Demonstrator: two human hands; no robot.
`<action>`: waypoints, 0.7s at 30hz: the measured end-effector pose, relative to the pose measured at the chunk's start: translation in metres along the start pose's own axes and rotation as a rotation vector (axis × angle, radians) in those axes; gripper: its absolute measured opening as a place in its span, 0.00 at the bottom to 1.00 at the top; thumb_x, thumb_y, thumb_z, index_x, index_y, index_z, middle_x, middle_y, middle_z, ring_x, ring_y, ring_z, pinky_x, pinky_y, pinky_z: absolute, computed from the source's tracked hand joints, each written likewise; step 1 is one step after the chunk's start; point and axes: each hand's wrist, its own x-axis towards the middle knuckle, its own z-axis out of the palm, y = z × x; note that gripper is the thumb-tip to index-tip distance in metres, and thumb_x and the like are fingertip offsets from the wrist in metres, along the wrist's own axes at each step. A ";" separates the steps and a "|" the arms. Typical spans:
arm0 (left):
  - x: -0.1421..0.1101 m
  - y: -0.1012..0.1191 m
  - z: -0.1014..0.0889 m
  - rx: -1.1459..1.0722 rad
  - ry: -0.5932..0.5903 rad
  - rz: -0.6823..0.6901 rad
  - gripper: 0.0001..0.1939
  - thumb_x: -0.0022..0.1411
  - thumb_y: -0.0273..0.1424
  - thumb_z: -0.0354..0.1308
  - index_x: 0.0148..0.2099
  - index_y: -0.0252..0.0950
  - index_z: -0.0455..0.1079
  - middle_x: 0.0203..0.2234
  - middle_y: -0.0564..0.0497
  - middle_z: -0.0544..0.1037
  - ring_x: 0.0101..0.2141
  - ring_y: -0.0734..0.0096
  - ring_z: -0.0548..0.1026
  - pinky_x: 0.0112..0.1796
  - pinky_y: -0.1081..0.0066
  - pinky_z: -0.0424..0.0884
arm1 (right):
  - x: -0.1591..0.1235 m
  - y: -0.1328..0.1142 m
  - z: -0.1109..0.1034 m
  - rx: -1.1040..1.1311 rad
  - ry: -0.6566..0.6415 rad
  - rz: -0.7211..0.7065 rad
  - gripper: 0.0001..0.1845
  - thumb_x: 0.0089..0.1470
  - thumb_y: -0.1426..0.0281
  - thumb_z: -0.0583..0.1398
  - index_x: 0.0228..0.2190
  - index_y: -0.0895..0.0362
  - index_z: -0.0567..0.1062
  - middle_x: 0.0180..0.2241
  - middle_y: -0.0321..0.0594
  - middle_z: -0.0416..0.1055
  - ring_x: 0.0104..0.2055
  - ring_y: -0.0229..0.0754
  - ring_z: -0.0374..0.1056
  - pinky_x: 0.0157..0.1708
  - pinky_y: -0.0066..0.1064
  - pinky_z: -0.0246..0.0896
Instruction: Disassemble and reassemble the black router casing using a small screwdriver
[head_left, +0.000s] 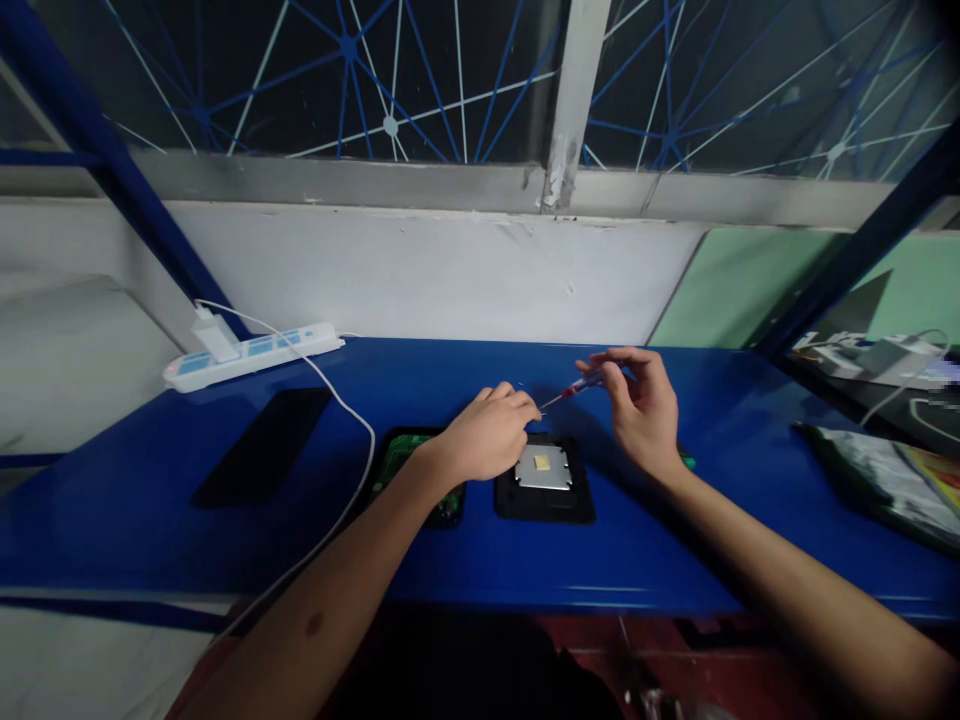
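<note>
In my right hand [643,408] is a slim screwdriver [575,388] with a red and clear handle, held between thumb and fingers. Its thin shaft slants down to the left, its tip close to the fingertips of my left hand [491,432]. My left hand is closed, fingers bent together above the back edge of a black plastic casing [546,508]. What those fingers hold, if anything, is hidden. On the casing lies a silver metal plate [551,478] with a small yellowish square pad [541,463]. Under my left forearm, partly covered, a green circuit board [397,455] sits in a black shell.
A dark flat panel [262,447] lies on the blue table [480,570] at left. Behind it stands a white power strip [259,355] with a plugged charger; its white cable [345,400] runs forward past the circuit board. At right lies a shiny plastic bag [885,480].
</note>
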 end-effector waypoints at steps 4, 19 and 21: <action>0.000 -0.004 0.002 0.002 -0.010 -0.021 0.23 0.65 0.25 0.43 0.57 0.36 0.69 0.55 0.47 0.73 0.51 0.56 0.66 0.51 0.58 0.63 | 0.002 -0.003 -0.001 0.006 0.016 -0.007 0.08 0.62 0.65 0.60 0.42 0.53 0.69 0.39 0.39 0.74 0.41 0.43 0.79 0.46 0.40 0.75; -0.017 -0.008 -0.004 0.017 0.092 0.001 0.19 0.67 0.27 0.43 0.54 0.36 0.69 0.51 0.46 0.75 0.52 0.58 0.69 0.57 0.57 0.60 | -0.004 -0.027 0.016 -0.007 -0.049 -0.010 0.11 0.60 0.65 0.61 0.44 0.50 0.70 0.34 0.35 0.74 0.31 0.38 0.75 0.30 0.33 0.75; -0.027 -0.006 -0.003 -0.003 0.116 0.015 0.17 0.69 0.32 0.45 0.54 0.36 0.69 0.51 0.46 0.75 0.52 0.58 0.70 0.57 0.58 0.60 | -0.007 -0.035 0.025 -0.007 -0.097 -0.034 0.11 0.60 0.65 0.61 0.45 0.50 0.71 0.34 0.35 0.74 0.31 0.38 0.75 0.30 0.33 0.74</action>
